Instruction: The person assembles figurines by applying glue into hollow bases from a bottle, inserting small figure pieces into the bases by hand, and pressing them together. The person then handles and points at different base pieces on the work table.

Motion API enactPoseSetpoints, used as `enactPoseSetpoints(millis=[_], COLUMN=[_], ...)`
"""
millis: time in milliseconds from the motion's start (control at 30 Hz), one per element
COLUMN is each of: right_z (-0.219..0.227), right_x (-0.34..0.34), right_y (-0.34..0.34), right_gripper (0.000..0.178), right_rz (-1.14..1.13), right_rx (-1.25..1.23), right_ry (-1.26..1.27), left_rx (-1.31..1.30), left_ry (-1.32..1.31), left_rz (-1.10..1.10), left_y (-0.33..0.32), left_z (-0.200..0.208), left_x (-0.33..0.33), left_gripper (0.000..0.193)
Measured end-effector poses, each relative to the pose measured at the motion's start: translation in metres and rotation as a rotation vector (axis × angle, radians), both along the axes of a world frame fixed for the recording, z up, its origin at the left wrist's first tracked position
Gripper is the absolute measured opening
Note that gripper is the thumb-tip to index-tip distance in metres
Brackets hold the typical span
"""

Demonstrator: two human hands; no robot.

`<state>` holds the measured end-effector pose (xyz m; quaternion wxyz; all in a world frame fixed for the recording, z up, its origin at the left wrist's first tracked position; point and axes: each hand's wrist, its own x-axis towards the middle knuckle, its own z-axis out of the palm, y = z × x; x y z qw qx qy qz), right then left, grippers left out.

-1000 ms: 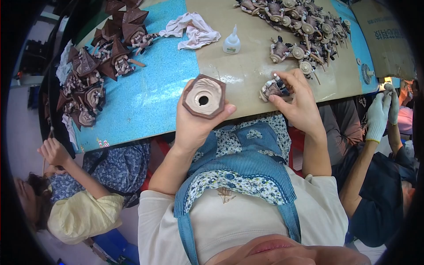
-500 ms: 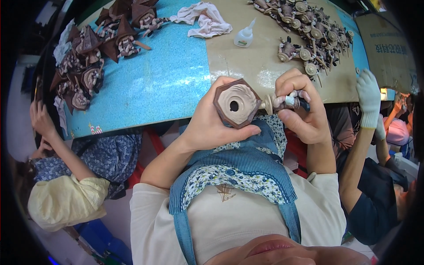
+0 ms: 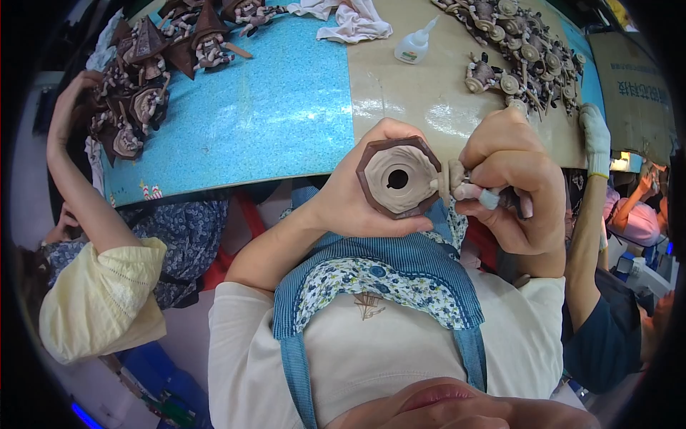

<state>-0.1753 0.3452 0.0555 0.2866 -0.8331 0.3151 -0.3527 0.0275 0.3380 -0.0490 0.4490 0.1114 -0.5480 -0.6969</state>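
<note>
My left hand (image 3: 346, 196) is wrapped round a hollow brown many-sided piece (image 3: 421, 174). Its cream inside and a dark central hole face up. In my right hand (image 3: 525, 164) a small painted figurine (image 3: 490, 199) is pinched between thumb and fingers. The figurine lies on its side, and its round beige end reaches the right rim of the hollow piece; whether they are joined I cannot tell. My fingers hide much of its body. Both hands are above my lap, near the table's front edge.
Brown pointed-roofed figures (image 3: 146, 57) are heaped at the far left, where a co-worker's hand (image 3: 82, 82) touches them. Several small figurines (image 3: 529, 53) lie at the far right, near a co-worker's white-gloved hand (image 3: 594, 132). A glue bottle (image 3: 413, 48) and white cloth (image 3: 357, 21) are between.
My right hand has turned, showing more of its back, and the figurine has tilted with it. The left co-worker's hand has reached up to the roofed figures. The gloved hand has shifted slightly.
</note>
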Motion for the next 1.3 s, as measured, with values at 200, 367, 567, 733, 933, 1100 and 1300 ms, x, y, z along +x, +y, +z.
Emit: enactPoseSetpoints(millis=[200, 367, 567, 733, 933, 1100, 1300], right_z=[-0.002, -0.007, 0.003, 0.004, -0.006, -0.013, -0.018], right_x=[0.004, 0.008, 0.012, 0.015, 0.018, 0.020, 0.019], right_y=[-0.007, -0.008, -0.010, -0.012, -0.013, -0.011, -0.012], right_gripper=[0.034, 0.033, 0.032, 0.035, 0.036, 0.034, 0.033], right_rz=[0.010, 0.012, 0.082, 0.190, 0.226, 0.235, 0.196], right_rx=[0.109, 0.050, -0.028, -0.104, -0.102, -0.051, -0.038], right_ry=[0.048, 0.177, 0.336, 0.396, 0.269, 0.202, 0.190], left_rx=[0.044, 0.018, -0.077, -0.087, -0.060, 0.004, 0.071], left_ry=[-0.205, -0.412, -0.462, -0.476, -0.451, -0.320, -0.368], left_rz=[-0.016, -0.021, 0.085, 0.061, 0.037, 0.012, 0.034], left_y=[0.000, 0.001, 0.002, 0.000, 0.001, 0.007, 0.008], left_z=[0.015, 0.024, 0.027, 0.029, 0.025, 0.014, 0.018], left_x=[-0.002, -0.003, -0.005, -0.004, -0.005, -0.008, -0.011], left_gripper=[0.080, 0.070, 0.060, 0.060, 0.058, 0.057, 0.057])
